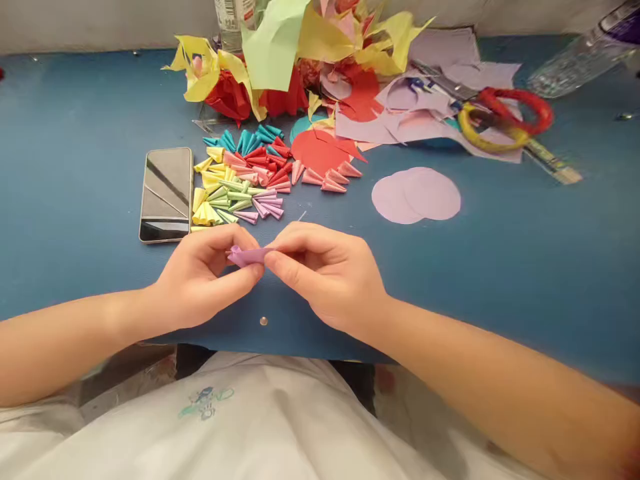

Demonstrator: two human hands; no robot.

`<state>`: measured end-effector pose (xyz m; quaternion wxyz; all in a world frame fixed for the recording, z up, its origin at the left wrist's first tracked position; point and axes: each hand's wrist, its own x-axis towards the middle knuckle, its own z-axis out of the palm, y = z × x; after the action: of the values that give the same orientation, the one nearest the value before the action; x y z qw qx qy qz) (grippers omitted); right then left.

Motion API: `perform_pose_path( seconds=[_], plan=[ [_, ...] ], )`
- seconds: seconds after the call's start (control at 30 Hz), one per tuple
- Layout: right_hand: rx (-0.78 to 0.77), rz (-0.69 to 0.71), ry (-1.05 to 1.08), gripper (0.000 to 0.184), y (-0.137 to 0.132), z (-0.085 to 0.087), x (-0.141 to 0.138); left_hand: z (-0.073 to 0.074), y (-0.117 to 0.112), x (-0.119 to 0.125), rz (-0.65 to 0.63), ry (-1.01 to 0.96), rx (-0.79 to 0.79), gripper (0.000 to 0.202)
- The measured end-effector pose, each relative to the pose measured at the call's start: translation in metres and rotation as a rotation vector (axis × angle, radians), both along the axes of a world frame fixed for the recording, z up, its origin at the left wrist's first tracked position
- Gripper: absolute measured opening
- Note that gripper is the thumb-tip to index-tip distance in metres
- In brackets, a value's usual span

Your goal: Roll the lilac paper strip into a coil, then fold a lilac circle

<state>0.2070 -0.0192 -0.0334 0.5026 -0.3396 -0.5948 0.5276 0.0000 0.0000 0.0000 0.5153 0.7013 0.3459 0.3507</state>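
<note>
Blue counter (500, 287) | lilac paper (246, 257) between the hands, long axis running left to right | left hand (197, 280), right hand (343, 277): fingers of both pinched on it, neither nearer

bottle label (230, 15), print too blurred, no legible text

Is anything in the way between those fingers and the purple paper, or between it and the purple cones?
Nothing visible separates the left hand or right hand from the purple paper; both pinch it. Toward the purple cones, only the hands' curled fingers come between.
</note>
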Motion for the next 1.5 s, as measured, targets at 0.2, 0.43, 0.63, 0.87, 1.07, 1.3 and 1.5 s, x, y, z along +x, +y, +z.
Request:
perform_pose_path(
  seconds=[0.2, 0.43, 0.63, 0.87, 1.07, 1.3, 1.5],
  plan=[
    [-0.002, -0.025, 0.001, 0.01, -0.0013, -0.0009, -0.0003, -0.0009, -0.0024, 0.0034, 0.054, 0.019, -0.084, 0.022],
    [-0.04, -0.026, 0.028, 0.009, 0.0011, 0.0017, -0.0012, -0.001, -0.0024, 0.0042, 0.092, 0.015, -0.123, 0.022],
    [-0.05, -0.016, 0.051, 0.008, 0.0005, 0.0022, -0.0013, -0.0019, -0.0017, 0.0023, 0.116, 0.057, -0.103, 0.02],
    [-0.161, -0.006, 0.128, 0.008, 0.0, 0.0038, -0.0009, -0.0029, -0.0019, 0.0036, 0.109, 0.024, -0.091, 0.029],
    [-0.231, -0.011, 0.167, 0.006, -0.0003, 0.0054, -0.0021, -0.0037, -0.0021, 0.0012, 0.094, 0.031, -0.123, 0.017],
    [-0.284, -0.026, 0.186, 0.017, 0.0005, 0.0039, -0.0037, -0.0027, -0.0027, 0.0019, 0.11, 0.028, -0.128, 0.02],
    [-0.314, -0.019, 0.211, 0.021, 0.002, 0.0049, -0.004, -0.0012, -0.0022, 0.0033, 0.108, 0.022, -0.145, 0.024]
  ],
)
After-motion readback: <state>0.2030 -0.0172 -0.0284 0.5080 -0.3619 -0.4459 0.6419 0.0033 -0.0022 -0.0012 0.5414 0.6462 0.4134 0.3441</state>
